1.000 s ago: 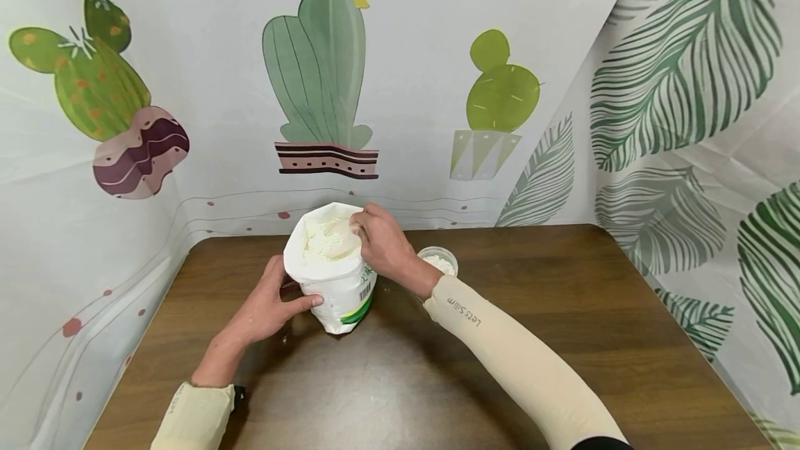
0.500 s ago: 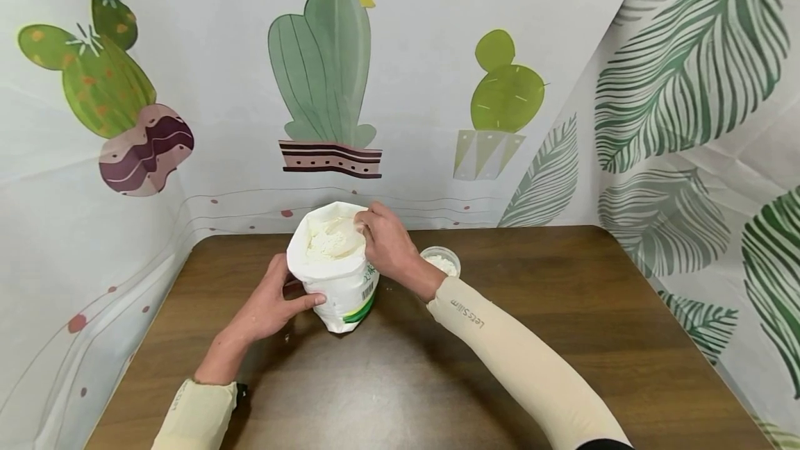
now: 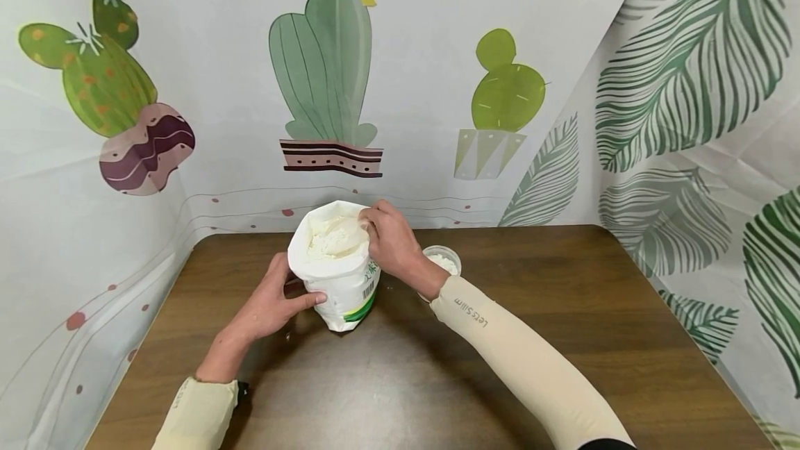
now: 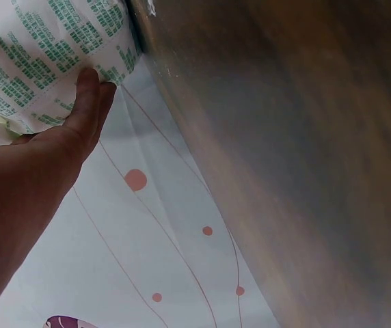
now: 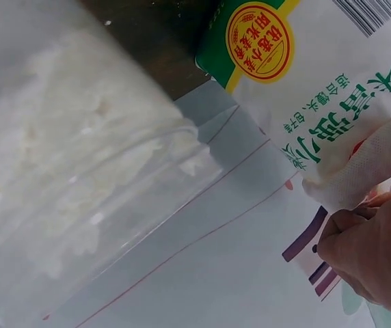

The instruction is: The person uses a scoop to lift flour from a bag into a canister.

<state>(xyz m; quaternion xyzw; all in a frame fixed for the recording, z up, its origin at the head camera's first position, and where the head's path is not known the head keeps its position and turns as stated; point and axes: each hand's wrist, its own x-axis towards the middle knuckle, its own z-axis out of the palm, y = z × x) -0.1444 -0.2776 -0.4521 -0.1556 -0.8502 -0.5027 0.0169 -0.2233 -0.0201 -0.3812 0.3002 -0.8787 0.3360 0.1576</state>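
A white flour bag (image 3: 334, 290) with green and yellow print stands with its top open and rolled outward, pale flour (image 3: 325, 240) visible inside. My left hand (image 3: 269, 307) holds the bag from the left, thumb on its near side; the left wrist view shows fingers against the bag's green-printed wall (image 4: 52, 51). At the right rim, the fingers of my right hand (image 3: 396, 242) are curled round a pale, translucent scoop-like thing (image 3: 355, 235) that reaches into the flour. In the right wrist view the right hand (image 5: 376, 253) appears just beyond the folded rim (image 5: 380, 157).
Right of the bag, partly behind my right wrist, stands a clear round tub (image 3: 448, 255) with white flour in it; it looms large in the right wrist view. Flour specks lie on the brown wooden table (image 3: 531, 283). A printed cloth (image 3: 412, 89) hangs behind the table.
My right hand has shifted slightly right relative to the bag, the scoop-like thing with it. The left hand keeps its hold. The whole head view has drifted a little.
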